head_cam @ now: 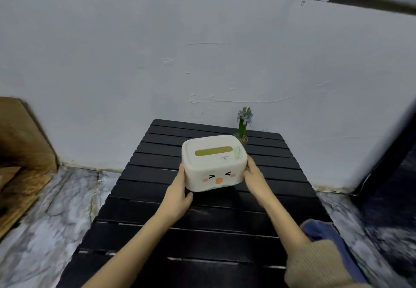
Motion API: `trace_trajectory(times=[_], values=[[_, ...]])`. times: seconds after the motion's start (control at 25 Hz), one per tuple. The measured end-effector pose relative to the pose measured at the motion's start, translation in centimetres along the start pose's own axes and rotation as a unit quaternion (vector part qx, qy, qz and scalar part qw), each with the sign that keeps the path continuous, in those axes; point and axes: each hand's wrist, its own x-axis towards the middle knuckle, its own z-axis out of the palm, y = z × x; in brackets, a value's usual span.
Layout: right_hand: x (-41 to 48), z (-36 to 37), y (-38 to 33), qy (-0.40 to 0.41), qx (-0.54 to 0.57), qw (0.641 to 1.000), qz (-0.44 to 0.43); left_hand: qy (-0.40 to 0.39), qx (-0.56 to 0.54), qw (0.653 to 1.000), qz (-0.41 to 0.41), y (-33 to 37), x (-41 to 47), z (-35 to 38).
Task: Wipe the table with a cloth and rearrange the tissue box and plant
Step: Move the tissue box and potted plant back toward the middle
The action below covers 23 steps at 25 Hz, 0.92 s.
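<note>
While both hands press its sides, left hand (177,194) and right hand (256,178) clasp the tissue box (213,164).

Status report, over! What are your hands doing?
Both hands, left and right, gripping tissue box. Plant close behind. Blue cloth at table's right edge.

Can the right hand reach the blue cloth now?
Probably not at once: the right hand and left hand both grip the tissue box. The blue cloth lies uncovered beside the right forearm.
</note>
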Motion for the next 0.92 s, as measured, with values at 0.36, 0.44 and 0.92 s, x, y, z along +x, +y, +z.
trace_trajectory(times=[0.36,0.44,0.92], values=[[-2.3,1.1,3.0,-0.009,-0.014,0.999,0.028,0.002,-0.023,1.000,-0.004,0.2,-3.7,-0.4],[-2.0,0.7,3.4,-0.014,-0.028,0.999,0.030,0.002,-0.017,1.000,-0.001,-0.3,-3.8,-0.9],[7.0,-2.2,5.0,0.047,-0.113,0.993,0.003,0.010,0.206,0.978,-0.045,-9.1,3.0,-2.2]])
